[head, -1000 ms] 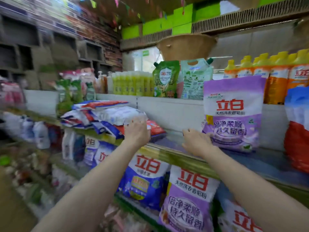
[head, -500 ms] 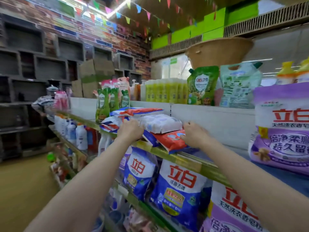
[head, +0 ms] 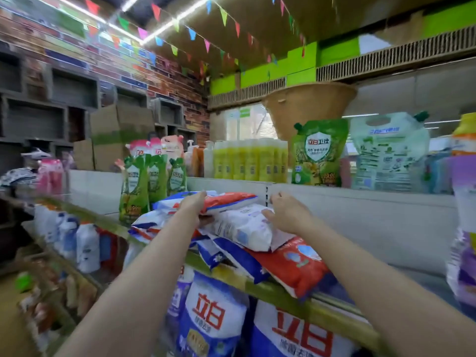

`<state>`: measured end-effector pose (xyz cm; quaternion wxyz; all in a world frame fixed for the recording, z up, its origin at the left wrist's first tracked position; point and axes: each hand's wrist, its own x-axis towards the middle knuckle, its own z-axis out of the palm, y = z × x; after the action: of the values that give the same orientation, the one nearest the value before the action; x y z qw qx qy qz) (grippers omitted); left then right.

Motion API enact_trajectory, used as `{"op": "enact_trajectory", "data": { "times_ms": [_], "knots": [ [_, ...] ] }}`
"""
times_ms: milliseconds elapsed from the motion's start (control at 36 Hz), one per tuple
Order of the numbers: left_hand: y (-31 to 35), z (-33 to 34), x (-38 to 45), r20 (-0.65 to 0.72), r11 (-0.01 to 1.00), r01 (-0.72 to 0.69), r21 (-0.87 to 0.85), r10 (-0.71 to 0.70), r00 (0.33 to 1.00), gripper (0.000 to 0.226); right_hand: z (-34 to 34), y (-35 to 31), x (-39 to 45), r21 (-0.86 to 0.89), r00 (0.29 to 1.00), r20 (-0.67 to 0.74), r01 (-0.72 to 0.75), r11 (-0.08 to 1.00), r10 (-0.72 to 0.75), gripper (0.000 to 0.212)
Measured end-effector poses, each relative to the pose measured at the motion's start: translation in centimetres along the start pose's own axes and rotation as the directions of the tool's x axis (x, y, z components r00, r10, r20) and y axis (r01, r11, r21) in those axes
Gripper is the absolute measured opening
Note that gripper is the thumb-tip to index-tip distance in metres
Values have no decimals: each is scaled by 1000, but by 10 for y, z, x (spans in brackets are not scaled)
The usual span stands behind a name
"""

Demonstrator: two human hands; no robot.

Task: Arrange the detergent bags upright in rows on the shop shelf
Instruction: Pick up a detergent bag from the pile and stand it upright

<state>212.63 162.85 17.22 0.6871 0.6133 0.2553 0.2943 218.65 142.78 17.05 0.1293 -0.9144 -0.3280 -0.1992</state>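
The shop shelf runs across the view with a yellow-green front edge and a pale back panel behind it. On the level below the edge, large blue and white detergent bags with red characters stand upright side by side. On the shelf itself a pile of detergent bags lies flat and crisscrossed, not upright: a red bag at the bottom hangs over the front edge, a blue and white bag lies beside it, a white bag rests across both, and a red and white bag sits on top of the pile. A purple bag stands at the far right edge of the view, well apart from the pile. Left of the pile stand green refill pouches, and on the higher ledge behind are yellow bottles and a green pouch.

The left hand reaches to the near end of the red and white bag, its fingers laid along the bag's edge; the view is blurred there, so whether it grasps the bag or only touches it cannot be told. The right hand rests on the far end of the white bag, thumb against the top face and fingers curled over the edge, apparently grasping it.
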Motion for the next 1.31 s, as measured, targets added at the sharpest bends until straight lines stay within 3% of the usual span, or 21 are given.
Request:
{"op": "enact_trajectory", "data": {
  "times_ms": [111,222,278,333,389,611,722,806,861,917,1000,1111,1306],
  "knots": [
    [-3,-1,24,-7,996,2,94,-1,1000,18,10,4,12,32,999,20,-37,999,36,46],
    [-4,4,31,27,985,-78,152,75,997,40,14,5,16,28,998,15,-69,997,69,45],
    [-4,10,26,-79,952,-156,264,183,980,52,14,5,17,27,997,17,-80,996,80,47],
    [-3,14,12,-130,839,-225,496,328,936,54,12,5,16,45,995,15,-99,994,99,48],
    [-3,17,-3,-98,755,-314,575,445,890,55,8,6,16,92,992,7,-129,987,129,46],
    [-2,24,-46,-80,579,-616,534,760,645,41,-7,39,1,334,949,15,-303,893,316,59],
    [12,33,-65,-33,645,-680,349,733,679,37,-16,61,-21,573,923,73,-349,742,378,85],
    [8,47,-79,74,731,-681,48,677,732,32,-27,80,-43,754,919,123,-332,567,374,91],
    [2,64,-87,171,770,-635,-55,634,754,32,-36,95,-60,860,936,194,-306,408,293,68],
    [-3,84,-100,270,805,-589,-69,584,766,33,-46,110,-82,888,938,245,-318,331,244,40],
    [-16,118,-117,376,835,-549,-41,522,765,35,-57,139,-119,896,935,221,-307,321,277,30],
    [-35,167,-146,495,851,-526,-9,461,737,33,-72,179,-166,920,923,140,-256,298,359,35],
    [-63,232,-190,661,893,-450,12,331,673,32,-117,224,-224,784,896,35,-299,544,443,42]
  ]
}}
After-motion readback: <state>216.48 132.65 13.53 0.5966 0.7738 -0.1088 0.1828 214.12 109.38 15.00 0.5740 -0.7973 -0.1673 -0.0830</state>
